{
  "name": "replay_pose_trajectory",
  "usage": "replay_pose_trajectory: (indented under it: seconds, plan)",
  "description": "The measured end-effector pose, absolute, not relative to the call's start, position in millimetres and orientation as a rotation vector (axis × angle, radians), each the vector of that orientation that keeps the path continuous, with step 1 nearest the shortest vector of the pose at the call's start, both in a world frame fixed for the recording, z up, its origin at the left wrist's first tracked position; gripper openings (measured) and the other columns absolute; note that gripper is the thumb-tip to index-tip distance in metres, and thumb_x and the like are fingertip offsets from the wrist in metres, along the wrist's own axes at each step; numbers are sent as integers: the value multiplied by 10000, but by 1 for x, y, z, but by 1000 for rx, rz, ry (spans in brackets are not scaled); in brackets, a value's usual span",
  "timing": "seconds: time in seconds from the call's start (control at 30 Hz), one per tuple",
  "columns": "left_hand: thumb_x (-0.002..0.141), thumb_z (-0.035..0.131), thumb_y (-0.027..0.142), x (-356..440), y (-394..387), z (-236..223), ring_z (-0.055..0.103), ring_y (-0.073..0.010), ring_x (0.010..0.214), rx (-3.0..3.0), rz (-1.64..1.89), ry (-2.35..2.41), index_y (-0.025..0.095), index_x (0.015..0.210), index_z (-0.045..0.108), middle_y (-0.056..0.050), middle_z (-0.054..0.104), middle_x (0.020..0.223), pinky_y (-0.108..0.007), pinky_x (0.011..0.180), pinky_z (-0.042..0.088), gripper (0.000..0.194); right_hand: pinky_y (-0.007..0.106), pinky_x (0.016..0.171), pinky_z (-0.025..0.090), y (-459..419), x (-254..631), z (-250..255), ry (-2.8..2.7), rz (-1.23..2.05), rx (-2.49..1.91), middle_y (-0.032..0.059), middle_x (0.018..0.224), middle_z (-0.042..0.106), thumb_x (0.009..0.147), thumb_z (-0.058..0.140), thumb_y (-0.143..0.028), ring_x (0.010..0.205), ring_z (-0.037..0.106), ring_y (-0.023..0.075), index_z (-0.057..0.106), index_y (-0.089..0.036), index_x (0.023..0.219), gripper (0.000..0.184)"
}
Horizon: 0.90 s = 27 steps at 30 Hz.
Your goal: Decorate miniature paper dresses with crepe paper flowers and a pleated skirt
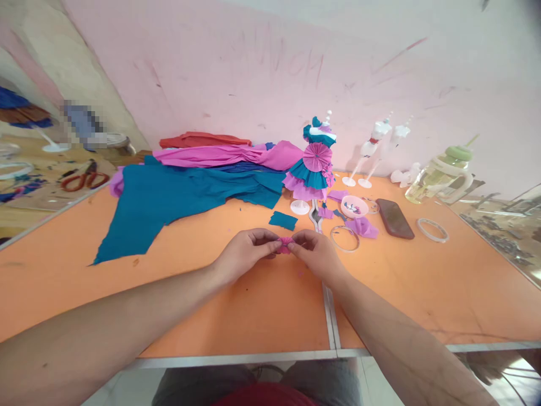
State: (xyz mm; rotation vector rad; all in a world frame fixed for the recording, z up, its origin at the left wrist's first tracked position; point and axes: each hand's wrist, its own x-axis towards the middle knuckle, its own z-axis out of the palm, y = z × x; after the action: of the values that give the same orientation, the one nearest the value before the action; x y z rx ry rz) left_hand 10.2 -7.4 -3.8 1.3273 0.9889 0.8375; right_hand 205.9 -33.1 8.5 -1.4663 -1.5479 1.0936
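Observation:
Between my fingertips is a small pleated pink paper rosette [285, 245], held just above the orange table. My left hand [249, 252] pinches its left side, and my right hand [315, 254] pinches the right side. Behind my hands lies a small teal crepe paper piece [283, 220]. Just beyond it stands a miniature dress form [316, 155] in a ruffled teal and pink paper dress, with a large pleated pink rosette at its waist. Scissors [315, 215] lie near its base, partly covered by pink scraps.
Teal crepe paper [181, 194] spreads across the left, with pink and red folds behind. To the right are a pink bowl [354, 206], tape rolls [345, 239], a phone [395, 218], a bottle [442, 175] and two bare white mannequins [376, 141]. Orange-handled scissors [85, 180] lie far left.

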Motion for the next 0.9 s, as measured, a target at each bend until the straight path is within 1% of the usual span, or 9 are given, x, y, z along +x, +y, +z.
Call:
replay_pose_trajectory:
  seconds: [0.1,0.23,0.33,0.4,0.53,0.67,0.73,0.83,0.9]
  plan:
    - [766,752,471,11,-8,-5,686,-258,986,1270,888,985,165,968,735,-87,741,1007,-428,939,527,367,229,500,476,-33,205,7,-1517,1081,-1484,43,866,695,795,654,-454,706,611,152,690,-189,897,286]
    - [764,760,450,12,-8,-7,681,-260,1009,1229,915,956,173,963,739,-91,741,1035,-438,965,520,341,223,433,485,-35,203,7,-1459,1213,-1417,51,942,678,781,668,-483,791,636,193,664,-219,1010,349]
    - [755,768,455,14,-10,-8,680,-271,1003,1234,914,966,179,943,744,-90,743,1007,-453,959,520,335,231,421,481,-36,202,9,-1428,1195,-1463,49,909,676,763,685,-493,745,623,186,669,-216,960,340]
    - [753,770,459,14,-10,-6,677,-277,1008,1258,913,971,186,957,745,-88,742,1009,-453,950,523,342,239,454,481,-36,202,11,-1435,1164,-1466,49,870,681,772,677,-497,728,618,179,678,-203,916,327]
    - [798,721,489,12,-7,-3,656,-281,1056,1348,938,979,203,1070,716,-92,720,1114,-450,944,522,394,261,537,464,-36,206,18,-1465,1079,-1443,51,838,692,779,677,-494,727,612,174,691,-184,881,327]
    - [829,672,521,6,-2,-6,655,-277,1036,1442,1055,1028,187,1080,696,-101,711,1090,-445,953,512,418,302,661,468,-35,217,25,-1482,864,-1454,30,811,681,791,677,-469,716,579,162,700,-199,857,279]
    - [846,646,525,4,2,-3,646,-278,1058,1506,1129,1063,184,1087,682,-104,701,1092,-435,966,505,419,312,684,458,-30,229,34,-1481,748,-1457,28,793,670,794,676,-451,736,583,173,700,-207,838,249]
    - [871,615,515,6,15,22,610,-288,1141,1686,1147,1089,202,1192,628,-111,658,1189,-448,996,488,449,316,694,463,-13,258,63,-1472,688,-1417,40,801,679,776,694,-418,762,609,186,699,-198,858,235]
    - [838,669,495,11,33,56,530,-309,1264,1877,1063,1038,243,1361,513,-110,579,1344,-491,1060,438,601,312,698,475,2,284,93,-1508,756,-1357,37,804,696,740,730,-411,742,628,180,698,-190,917,285]
